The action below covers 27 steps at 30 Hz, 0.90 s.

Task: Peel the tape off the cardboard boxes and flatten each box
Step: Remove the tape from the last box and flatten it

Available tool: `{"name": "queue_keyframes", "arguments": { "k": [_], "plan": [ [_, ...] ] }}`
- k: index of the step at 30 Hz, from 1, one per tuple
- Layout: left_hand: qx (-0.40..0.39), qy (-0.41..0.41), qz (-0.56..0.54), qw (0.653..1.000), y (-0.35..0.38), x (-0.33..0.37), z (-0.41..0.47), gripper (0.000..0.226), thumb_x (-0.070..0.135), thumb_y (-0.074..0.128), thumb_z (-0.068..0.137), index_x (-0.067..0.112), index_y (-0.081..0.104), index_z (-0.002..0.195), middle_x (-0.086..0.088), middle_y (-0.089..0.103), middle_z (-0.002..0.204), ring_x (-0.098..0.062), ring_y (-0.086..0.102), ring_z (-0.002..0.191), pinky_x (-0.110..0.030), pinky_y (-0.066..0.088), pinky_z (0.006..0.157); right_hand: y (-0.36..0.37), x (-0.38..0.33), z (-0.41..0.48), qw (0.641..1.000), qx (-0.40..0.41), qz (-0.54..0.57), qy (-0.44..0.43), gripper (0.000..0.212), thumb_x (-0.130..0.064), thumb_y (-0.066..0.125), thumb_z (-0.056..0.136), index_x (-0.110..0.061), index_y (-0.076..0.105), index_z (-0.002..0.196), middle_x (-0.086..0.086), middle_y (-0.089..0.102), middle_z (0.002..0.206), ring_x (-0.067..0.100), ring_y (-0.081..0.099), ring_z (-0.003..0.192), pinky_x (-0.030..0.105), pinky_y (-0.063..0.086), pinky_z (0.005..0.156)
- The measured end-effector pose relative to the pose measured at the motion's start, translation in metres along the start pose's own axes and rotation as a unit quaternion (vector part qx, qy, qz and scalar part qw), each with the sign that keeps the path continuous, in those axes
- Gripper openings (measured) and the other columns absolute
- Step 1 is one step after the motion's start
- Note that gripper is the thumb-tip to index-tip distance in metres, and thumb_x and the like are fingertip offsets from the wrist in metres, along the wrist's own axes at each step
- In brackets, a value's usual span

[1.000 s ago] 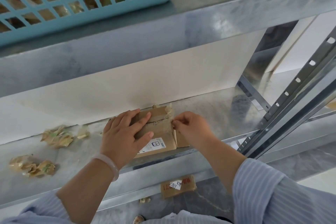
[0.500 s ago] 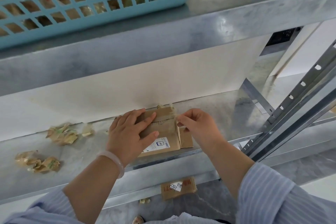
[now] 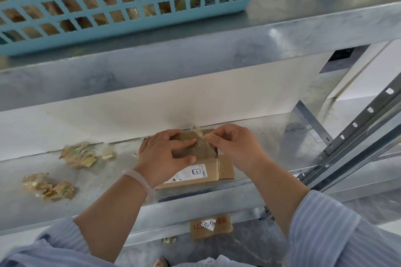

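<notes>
Right light blue shirt sleeve with fine white pinstripes (image 3: 338,234), matching left sleeve (image 3: 54,243), both ending above bare forearms, smooth milky-white translucent bangle (image 3: 142,183) at the wrist of the left hand (image 3: 160,158), right hand (image 3: 234,147) ungloved

Bright, soft, even light fills the frame. Pale glare streaks the front edge of the upper shelf (image 3: 282,34) at upper right, and the tape (image 3: 202,146) shows a faint sheen. A weak grey shadow sits on the wall (image 3: 152,112) behind the left hand (image 3: 161,156) and right hand (image 3: 235,147). Wads (image 3: 79,155) at left look smeared. Straight edges bow and lean toward the frame's borders.
</notes>
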<state>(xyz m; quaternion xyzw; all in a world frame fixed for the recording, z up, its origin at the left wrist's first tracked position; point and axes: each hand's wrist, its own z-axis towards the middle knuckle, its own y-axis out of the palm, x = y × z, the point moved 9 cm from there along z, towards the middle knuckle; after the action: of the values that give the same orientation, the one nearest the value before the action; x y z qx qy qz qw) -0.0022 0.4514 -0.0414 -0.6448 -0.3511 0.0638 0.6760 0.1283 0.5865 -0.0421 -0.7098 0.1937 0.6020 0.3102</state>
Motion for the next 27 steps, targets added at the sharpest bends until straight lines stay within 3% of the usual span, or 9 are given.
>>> {"name": "queue_keyframes", "arguments": {
  "k": [4,6,9,14,18,21,24,27],
  "plan": [
    [0.007,-0.026,-0.032,0.999,-0.003,0.008,0.002,0.028,0.064,0.069,0.068,0.071,0.05,0.088,0.018,0.041,0.144,-0.009,0.03,0.137,-0.037,0.012,0.112,0.015,-0.002,-0.001,0.999,-0.037,0.001,0.001,0.021,-0.027,0.074,0.085,-0.04,0.072,0.07,-0.008,0.073,0.07,0.003,0.065,0.063,0.024,0.054,0.065],
    [0.01,-0.047,-0.056,0.997,-0.002,0.008,0.003,0.027,0.078,0.059,0.061,0.069,0.053,0.086,0.017,0.041,0.146,-0.009,0.029,0.139,-0.041,0.011,0.115,0.017,0.0,0.001,0.999,-0.036,-0.012,0.005,0.019,-0.03,0.076,0.084,-0.039,0.072,0.068,-0.01,0.073,0.072,0.002,0.066,0.066,0.025,0.054,0.068],
    [0.031,-0.071,-0.091,0.993,-0.006,0.008,0.003,0.045,0.094,0.04,0.05,0.067,0.059,0.081,0.022,0.045,0.142,-0.009,0.034,0.137,-0.046,0.014,0.115,0.017,0.002,0.001,0.999,-0.041,0.001,0.01,0.013,-0.029,0.075,0.084,-0.033,0.074,0.073,-0.01,0.073,0.074,0.004,0.068,0.072,0.025,0.053,0.071],
    [0.063,-0.096,-0.101,0.988,-0.008,0.008,0.003,0.031,0.083,0.053,0.062,0.059,0.067,0.076,0.03,0.052,0.13,-0.005,0.043,0.126,-0.045,0.019,0.112,0.014,-0.003,-0.006,0.997,-0.069,-0.024,-0.011,0.011,-0.02,0.069,0.09,-0.022,0.079,0.086,-0.009,0.073,0.073,0.003,0.066,0.071,0.024,0.054,0.074],
    [0.086,-0.108,-0.135,0.981,-0.011,0.005,0.004,0.014,0.068,0.064,0.071,0.055,0.069,0.069,0.036,0.052,0.117,-0.006,0.047,0.122,-0.046,0.02,0.112,0.005,-0.009,-0.011,0.996,-0.074,0.034,-0.031,0.014,-0.005,0.066,0.09,-0.01,0.078,0.086,0.004,0.076,0.08,0.013,0.07,0.076,0.021,0.052,0.072],
    [0.072,-0.094,-0.123,0.985,-0.009,0.008,0.004,0.024,0.079,0.058,0.063,0.06,0.067,0.074,0.036,0.052,0.12,-0.005,0.044,0.123,-0.046,0.019,0.111,0.009,-0.014,-0.012,0.995,-0.089,-0.005,-0.054,0.022,-0.008,0.065,0.091,-0.025,0.077,0.084,-0.007,0.075,0.078,0.003,0.068,0.075,0.016,0.051,0.071],
    [0.064,-0.08,-0.1,0.99,-0.009,0.015,0.004,0.048,0.092,0.048,0.05,0.064,0.063,0.086,0.034,0.052,0.124,-0.005,0.041,0.125,-0.045,0.018,0.11,0.008,-0.012,-0.007,0.994,-0.057,-0.069,-0.066,0.031,-0.014,0.065,0.091,-0.042,0.071,0.077,-0.021,0.07,0.075,-0.001,0.065,0.076,0.022,0.053,0.076],
    [0.091,-0.07,-0.081,0.99,-0.011,0.022,0.003,0.044,0.085,0.05,0.061,0.06,0.066,0.093,0.036,0.056,0.116,-0.005,0.042,0.124,-0.046,0.018,0.106,0.011,-0.009,-0.006,0.991,-0.059,-0.086,-0.081,0.032,-0.014,0.065,0.09,-0.043,0.069,0.078,-0.022,0.068,0.075,0.003,0.065,0.074,0.031,0.056,0.077]
  ]
}}
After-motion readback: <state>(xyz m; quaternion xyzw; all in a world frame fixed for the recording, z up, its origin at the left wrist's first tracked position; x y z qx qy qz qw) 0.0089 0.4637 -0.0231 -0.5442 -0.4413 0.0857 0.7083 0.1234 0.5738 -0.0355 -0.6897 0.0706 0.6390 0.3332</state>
